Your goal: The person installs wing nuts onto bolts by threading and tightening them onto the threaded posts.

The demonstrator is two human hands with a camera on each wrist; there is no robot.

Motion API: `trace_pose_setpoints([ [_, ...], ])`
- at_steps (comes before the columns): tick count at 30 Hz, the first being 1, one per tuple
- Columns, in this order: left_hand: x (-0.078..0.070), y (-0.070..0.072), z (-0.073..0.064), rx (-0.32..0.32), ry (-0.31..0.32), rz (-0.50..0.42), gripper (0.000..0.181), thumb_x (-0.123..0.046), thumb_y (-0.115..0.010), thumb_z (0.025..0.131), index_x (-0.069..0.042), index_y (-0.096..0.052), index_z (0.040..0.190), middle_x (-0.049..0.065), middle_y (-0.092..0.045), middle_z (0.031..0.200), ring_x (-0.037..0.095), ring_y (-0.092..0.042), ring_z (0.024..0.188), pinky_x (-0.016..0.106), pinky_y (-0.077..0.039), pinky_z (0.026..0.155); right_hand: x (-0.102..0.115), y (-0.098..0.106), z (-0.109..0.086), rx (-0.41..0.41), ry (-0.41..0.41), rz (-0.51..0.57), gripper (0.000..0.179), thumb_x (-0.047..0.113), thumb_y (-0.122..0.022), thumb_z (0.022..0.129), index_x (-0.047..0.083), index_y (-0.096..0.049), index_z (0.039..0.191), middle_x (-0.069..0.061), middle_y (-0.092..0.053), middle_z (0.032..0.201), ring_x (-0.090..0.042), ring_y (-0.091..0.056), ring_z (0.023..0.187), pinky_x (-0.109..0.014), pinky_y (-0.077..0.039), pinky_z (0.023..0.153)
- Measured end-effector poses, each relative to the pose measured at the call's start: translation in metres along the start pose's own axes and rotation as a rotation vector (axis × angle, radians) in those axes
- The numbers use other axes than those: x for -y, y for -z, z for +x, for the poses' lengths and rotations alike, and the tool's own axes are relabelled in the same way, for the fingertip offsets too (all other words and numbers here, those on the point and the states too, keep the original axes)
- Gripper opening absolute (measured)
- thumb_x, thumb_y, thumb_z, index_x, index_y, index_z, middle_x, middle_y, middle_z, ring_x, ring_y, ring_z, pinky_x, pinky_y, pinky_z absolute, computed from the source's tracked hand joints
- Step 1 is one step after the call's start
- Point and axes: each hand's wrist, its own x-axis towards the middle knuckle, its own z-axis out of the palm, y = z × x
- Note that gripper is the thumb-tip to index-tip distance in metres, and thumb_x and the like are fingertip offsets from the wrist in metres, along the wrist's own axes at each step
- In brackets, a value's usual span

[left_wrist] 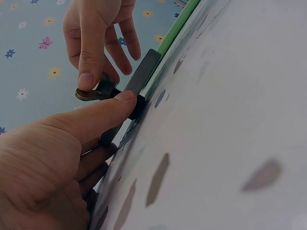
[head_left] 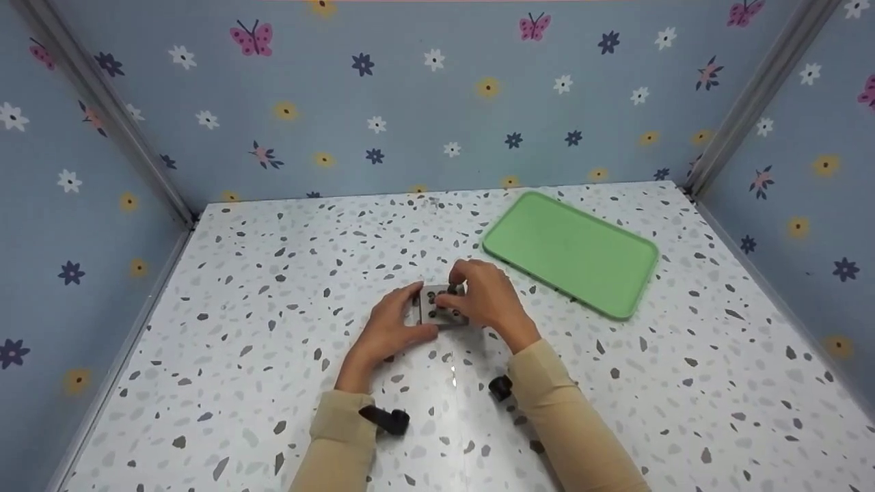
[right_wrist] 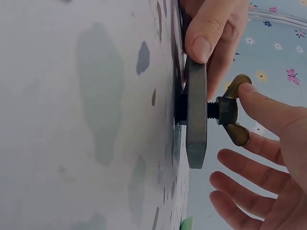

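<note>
A small grey metal plate (head_left: 428, 318) with several holes lies just above the table in the middle of the head view. My left hand (head_left: 386, 328) grips it by its edges, thumb on the near side. Through the plate runs a dark bolt, its threaded shank (right_wrist: 212, 110) showing between the plate and a brass-coloured wing nut (right_wrist: 229, 111). The bolt's head (right_wrist: 181, 109) is on the table side. My right hand (head_left: 493, 294) pinches the wing nut, with a digit on each wing in the right wrist view; its other fingers are spread below, touching nothing.
A green tray (head_left: 574, 249) lies at the back right of the speckled white table (head_left: 273, 273). Flower-patterned panels (head_left: 410, 89) stand at the back and both sides. Dark wrist-camera mounts (head_left: 393, 420) stick out from the sleeves.
</note>
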Motion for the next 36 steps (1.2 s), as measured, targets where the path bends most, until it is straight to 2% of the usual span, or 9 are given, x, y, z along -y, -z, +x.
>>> trace_pose_setpoints([
  [11, 0.0006, -0.0004, -0.0007, -0.006, -0.005, -0.004, 0.097, -0.03, -0.09, 0.08, -0.019, -0.042, 0.164, 0.009, -0.044, 0.165, 0.035, -0.042, 0.148, 0.058, -0.03, 0.125, 0.0011, -0.0018, -0.0002, -0.016, -0.017, -0.021, 0.033, 0.039, -0.088, 0.088, 0.012, -0.071, 0.097, -0.001, -0.073, 0.094, -0.018, -0.066, 0.085, -0.035, -0.057, 0.076],
  [20, 0.0016, -0.0004, -0.0003, -0.005, -0.005, 0.006, 0.095, -0.03, -0.088, 0.081, -0.021, -0.043, 0.164, 0.007, -0.045, 0.164, 0.033, -0.04, 0.15, 0.054, -0.029, 0.127, 0.0, -0.0033, -0.0014, -0.054, 0.011, -0.055, 0.036, 0.042, -0.087, 0.088, 0.012, -0.068, 0.089, -0.003, -0.071, 0.087, -0.021, -0.063, 0.079, -0.038, -0.055, 0.07],
  [29, 0.0024, -0.0009, -0.0017, -0.008, 0.002, 0.002, 0.096, -0.031, -0.09, 0.08, -0.021, -0.043, 0.164, 0.007, -0.044, 0.166, 0.034, -0.038, 0.152, 0.058, -0.026, 0.127, 0.0011, -0.0058, -0.0007, -0.067, -0.017, -0.058, 0.037, 0.045, -0.086, 0.089, 0.013, -0.069, 0.083, -0.001, -0.069, 0.083, -0.018, -0.061, 0.075, -0.035, -0.053, 0.067],
  [36, 0.0019, -0.001, -0.0004, -0.007, 0.004, 0.01, 0.097, -0.03, -0.09, 0.08, -0.021, -0.043, 0.164, 0.006, -0.044, 0.165, 0.033, -0.04, 0.151, 0.057, -0.028, 0.127, 0.0026, -0.0057, -0.0005, -0.083, -0.026, -0.06, 0.035, 0.043, -0.086, 0.09, 0.013, -0.07, 0.079, -0.001, -0.069, 0.079, -0.018, -0.061, 0.072, -0.035, -0.053, 0.065],
])
